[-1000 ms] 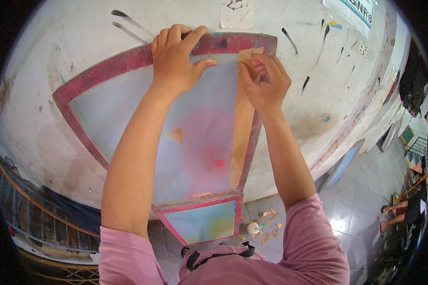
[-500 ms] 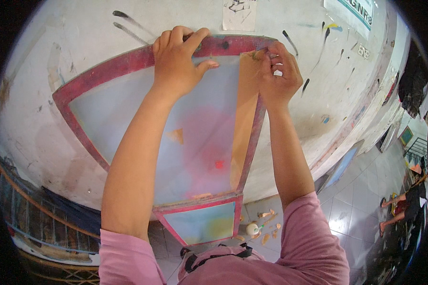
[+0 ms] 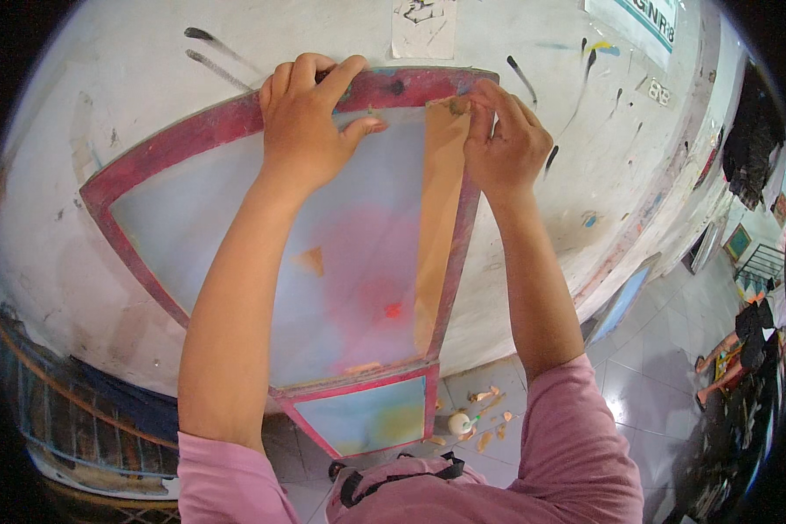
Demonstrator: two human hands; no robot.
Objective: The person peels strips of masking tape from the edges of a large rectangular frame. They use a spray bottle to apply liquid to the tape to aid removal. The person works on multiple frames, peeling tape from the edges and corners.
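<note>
A screen printing frame with red-stained wooden sides leans upright against the wall. Its pale blue mesh carries pink patches. My left hand grips the top rail, fingers over the edge and thumb in front of the mesh. Down the right side of the mesh runs a strip of brown tape, with a ragged upper end. At the frame's top right corner, my right hand is closed, thumb and fingertips pinching that upper end of the tape. Its fingertips partly hide the corner.
A smaller red-edged frame is below the large one. On the tiled floor lie a white bottle and several brown scraps. Another framed panel leans farther right. A person's legs show at far right; a dark rack stands left.
The view has shifted slightly, moving the scene a little left. My right hand has turned at the corner, its fingers closer together. My left hand keeps its hold on the top rail.
</note>
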